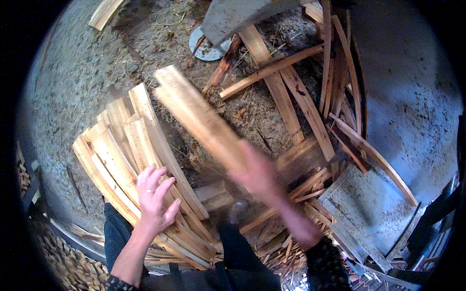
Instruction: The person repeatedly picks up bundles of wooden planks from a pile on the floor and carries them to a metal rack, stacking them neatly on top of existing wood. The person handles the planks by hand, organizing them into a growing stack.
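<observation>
My right hand (255, 169), smeared by motion, grips the near end of a pale wooden slat (194, 111); a second slat seems to lie along it. The far end of the slat points up and to the left. My left hand (156, 196) is over a stack of long wooden slats (114, 150), its fingers spread and a ring on one of them. Whether its fingertips touch the stack I cannot tell. The stack leans between my legs, fanned out at its far end.
Loose slats (276, 92) lie crossed on the dirty floor (145, 39) ahead to the right. More boards (347, 72) lean by a grey metal panel (407, 72). A metal plate (374, 208) is at my right. Several cut wood pieces (73, 262) are piled lower left.
</observation>
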Tool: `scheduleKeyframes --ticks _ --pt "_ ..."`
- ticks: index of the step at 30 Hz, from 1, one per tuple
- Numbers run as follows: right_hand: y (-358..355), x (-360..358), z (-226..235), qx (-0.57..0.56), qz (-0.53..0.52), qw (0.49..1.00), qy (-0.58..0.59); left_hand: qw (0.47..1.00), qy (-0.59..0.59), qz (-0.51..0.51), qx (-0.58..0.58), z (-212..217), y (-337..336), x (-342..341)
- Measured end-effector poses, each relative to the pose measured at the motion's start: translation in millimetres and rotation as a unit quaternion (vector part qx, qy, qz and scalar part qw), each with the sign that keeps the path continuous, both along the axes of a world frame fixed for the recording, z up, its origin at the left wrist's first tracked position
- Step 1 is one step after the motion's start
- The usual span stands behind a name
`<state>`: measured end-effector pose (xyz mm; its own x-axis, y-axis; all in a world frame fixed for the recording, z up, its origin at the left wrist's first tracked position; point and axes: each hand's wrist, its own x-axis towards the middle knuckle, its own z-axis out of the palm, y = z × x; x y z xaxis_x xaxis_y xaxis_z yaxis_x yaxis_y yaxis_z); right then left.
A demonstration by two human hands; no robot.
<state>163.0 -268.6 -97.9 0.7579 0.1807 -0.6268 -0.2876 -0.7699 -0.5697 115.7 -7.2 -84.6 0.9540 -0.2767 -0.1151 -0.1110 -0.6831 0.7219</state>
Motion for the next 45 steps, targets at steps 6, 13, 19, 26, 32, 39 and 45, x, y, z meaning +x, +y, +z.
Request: scheduleKeyframes --ticks 6,13,19,26,32,39,45 --pt "106 -98 2 0.185 -0.011 0.983 0.006 0.982 0.033 -0.132 0.132 21 6 30" --pt "-25 72 -77 -0.052 -0.208 0.977 -0.017 0.968 0.047 -0.144 0.198 -10 18 18" --pt "-19 138 -120 0.120 -0.584 0.803 -0.010 0.973 0.059 -0.149 0.164 -10 11 28" --pt "-34 -39 -46 0.146 -0.578 0.801 0.061 0.970 0.061 -0.155 0.180 -14 14 25" --pt "-130 -391 169 -0.250 -0.051 0.930 0.263 0.968 0.045 -0.151 0.193 -11 11 25" --pt "-182 -291 70 -0.243 -0.071 0.895 0.366 0.961 0.036 -0.171 0.215 -17 9 22" --pt "-154 31 -107 -0.304 -0.040 0.919 -0.248 0.957 0.038 -0.169 0.232 -14 6 23"
